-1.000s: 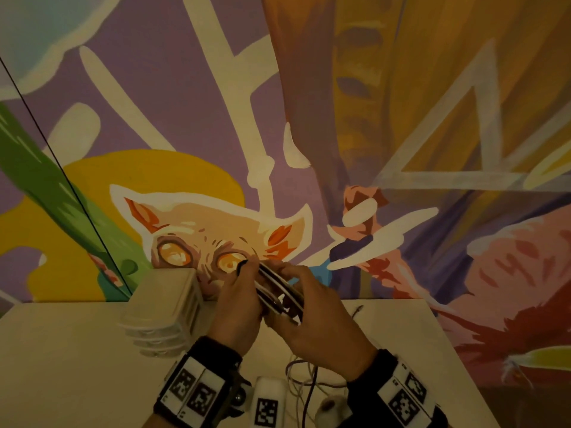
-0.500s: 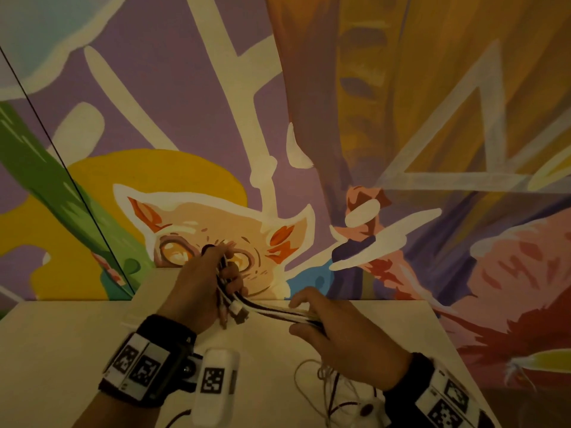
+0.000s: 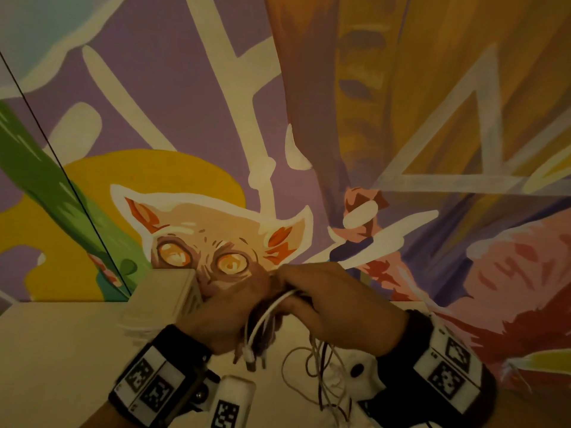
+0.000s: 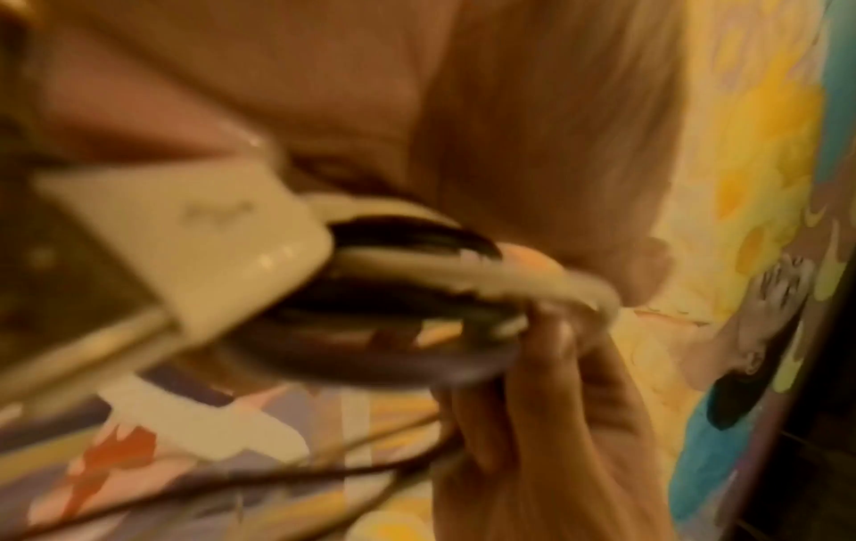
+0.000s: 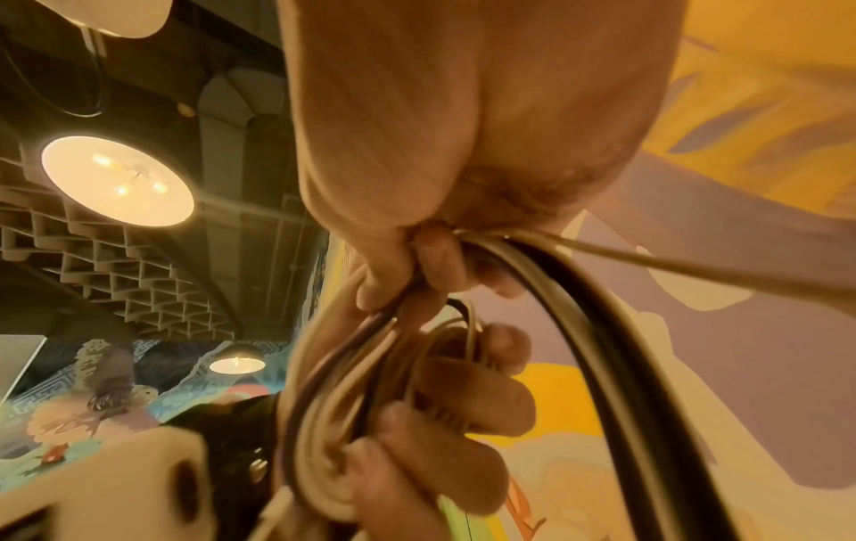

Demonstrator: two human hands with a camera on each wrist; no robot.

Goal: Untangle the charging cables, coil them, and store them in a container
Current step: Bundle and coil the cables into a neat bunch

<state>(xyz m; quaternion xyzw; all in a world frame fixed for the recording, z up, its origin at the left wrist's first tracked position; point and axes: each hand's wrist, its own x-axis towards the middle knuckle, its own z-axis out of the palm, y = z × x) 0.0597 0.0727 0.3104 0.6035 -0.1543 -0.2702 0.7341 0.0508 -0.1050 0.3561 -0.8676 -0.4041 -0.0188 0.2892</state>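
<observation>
worktop [image 3: 55, 350]: we see a pale, cream surface butting the painted wall | container [image 3: 163, 301]: we find a pale ribbed box standing at the back edge, left of centre | loose cables [image 3: 312, 366]: we note thin white and dark strands trailing onto the surface right of centre

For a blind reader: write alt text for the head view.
Both hands, left hand and right hand, grip a bundle of white and dark cables above a pale table. Loose cable trails below; a container sits left, before a painted mural.
</observation>
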